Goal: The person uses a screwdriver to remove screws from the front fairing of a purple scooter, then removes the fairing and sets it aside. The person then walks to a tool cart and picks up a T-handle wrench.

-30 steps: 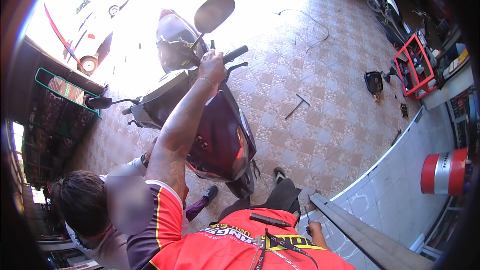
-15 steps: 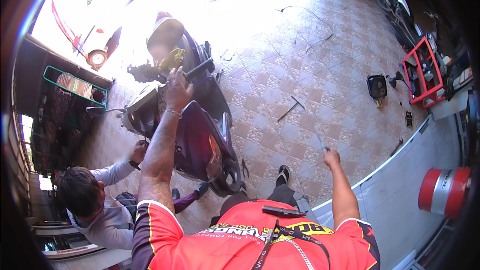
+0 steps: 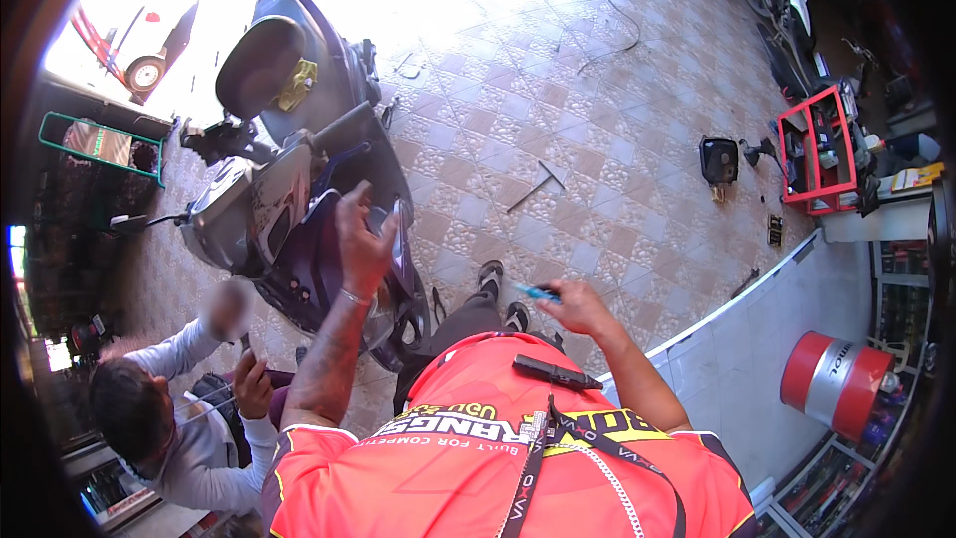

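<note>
Scooter (image 3: 289,199): stands on the tiled floor (image 3: 617,139) ahead of the person and to the left, its front end nearest the person.
Long axis: runs from that front end away to the tail, leaning left.
Cloth (image 3: 297,85): yellow, seen beside the mirror (image 3: 257,60); what it rests on is unclear.
Left hand (image 3: 363,244): much the nearer one, over the front of the scooter, which lies beneath and to the left; fingers spread loosely with nothing in them; whether they touch the body does not show.
Pliers (image 3: 438,306): on the floor, between the scooter and a shoe (image 3: 488,279).
T-bar (image 3: 533,191): flat on the floor, slanting, well apart from the scooter.
Tool (image 3: 541,293): blue handle, thin end pointing left, toward the scooter.
Right hand (image 3: 578,307): farther off, fingers closed around the tool; from here the scooter lies to the left, well apart.
</note>
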`<state>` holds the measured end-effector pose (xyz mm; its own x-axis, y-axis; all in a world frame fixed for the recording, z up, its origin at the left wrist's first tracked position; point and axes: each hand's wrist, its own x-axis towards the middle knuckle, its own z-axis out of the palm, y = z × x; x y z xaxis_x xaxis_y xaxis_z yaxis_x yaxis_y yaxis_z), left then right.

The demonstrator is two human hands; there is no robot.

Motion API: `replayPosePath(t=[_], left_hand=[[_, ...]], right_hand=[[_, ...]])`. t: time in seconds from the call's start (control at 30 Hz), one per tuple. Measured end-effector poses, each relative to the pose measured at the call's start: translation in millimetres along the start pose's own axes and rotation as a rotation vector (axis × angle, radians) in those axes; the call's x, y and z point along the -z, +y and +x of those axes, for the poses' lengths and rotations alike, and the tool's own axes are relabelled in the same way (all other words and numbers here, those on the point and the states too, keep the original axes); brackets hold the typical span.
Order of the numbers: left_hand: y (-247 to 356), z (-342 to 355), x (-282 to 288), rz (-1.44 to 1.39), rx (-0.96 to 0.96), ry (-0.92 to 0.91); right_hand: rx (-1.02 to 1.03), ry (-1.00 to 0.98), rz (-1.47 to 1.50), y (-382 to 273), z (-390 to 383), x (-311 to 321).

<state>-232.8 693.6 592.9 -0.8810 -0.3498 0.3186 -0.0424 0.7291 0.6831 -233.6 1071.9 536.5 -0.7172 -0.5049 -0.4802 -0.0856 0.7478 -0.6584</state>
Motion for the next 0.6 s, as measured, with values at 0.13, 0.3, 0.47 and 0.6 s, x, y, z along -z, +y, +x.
replayPosePath(t=[0.13, 0.3, 0.47, 0.6], left_hand=[[-8, -34, -68, -0.248, 0.171, -0.665], [-9, -41, -127, -0.539, 0.456, -1.361], [-12, -13, -164, -0.305, 0.452, -1.249], [-23, -8, -217, -0.225, 0.730, -1.087]], right_hand=[[0.220, -0.263, -0.001, -35, 54, 25], [0.360, -0.398, 0.086, -38, 129, 57], [0.320, -0.579, 0.299, 6, 211, 81], [0.032, -0.697, 0.649, 114, 315, 59]])
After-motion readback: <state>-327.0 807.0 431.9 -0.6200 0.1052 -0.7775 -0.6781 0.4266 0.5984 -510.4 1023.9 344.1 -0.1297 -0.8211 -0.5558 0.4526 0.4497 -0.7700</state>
